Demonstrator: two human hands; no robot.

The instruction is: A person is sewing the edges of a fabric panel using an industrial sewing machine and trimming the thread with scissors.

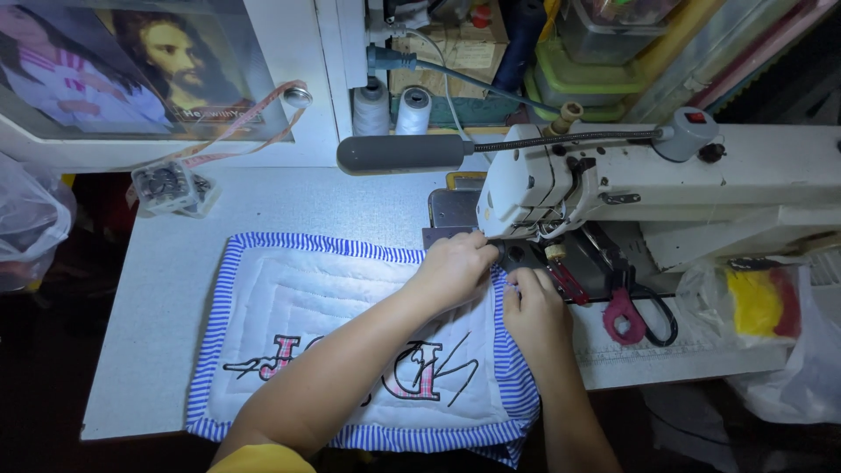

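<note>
Quilted mat on the table, sewing machine at its right end

The quilted mat (350,342) lies flat on the table (175,289); the sewing machine (613,184) stands to its right. Both hands rest on the mat's right edge, the left hand (455,263) just beside the right hand (530,307). Scissors (635,307) lie right of them, thread spools (392,109) behind.

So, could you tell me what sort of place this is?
Probably a small home sewing workshop: a white sewing machine, thread spools behind it, and both hands guiding a quilted, blue-striped-edged cloth at the needle.

white quilted mat (333,298) — blue-striped border, red-handled scissors (624,317)
</note>
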